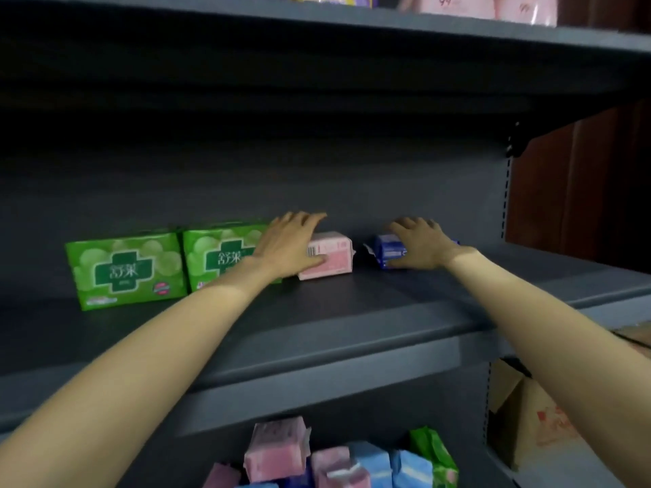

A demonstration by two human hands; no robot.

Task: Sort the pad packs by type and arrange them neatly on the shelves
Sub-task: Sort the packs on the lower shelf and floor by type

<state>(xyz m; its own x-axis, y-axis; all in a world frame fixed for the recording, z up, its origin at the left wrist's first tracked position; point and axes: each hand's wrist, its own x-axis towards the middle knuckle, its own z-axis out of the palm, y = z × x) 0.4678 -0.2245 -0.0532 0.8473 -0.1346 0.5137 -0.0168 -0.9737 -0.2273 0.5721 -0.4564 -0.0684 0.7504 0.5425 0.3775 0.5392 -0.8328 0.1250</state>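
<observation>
Pink pack on middle shelf, near the back, upright, barcode side facing out. Left hand over its top and left end, fingers spread and curled over the top edge, thumb against the front face; grips it. Just left of pink pack: two green packs, side by side, touching each other, upright, fronts facing out; nearer one partly hidden behind left wrist. Whether it touches the pink pack: cannot tell.

Blue pack to the right of pink pack, a narrow gap between the two, same shelf. Right hand on top of it, fingers curled over top and far side, thumb low at the front; holds it.

Lower shelf: loose heap of pink, blue and green packs, lying at mixed angles. Top shelf: pale pink packs at upper right, only lower edges visible. Cardboard box right of the shelf upright.
</observation>
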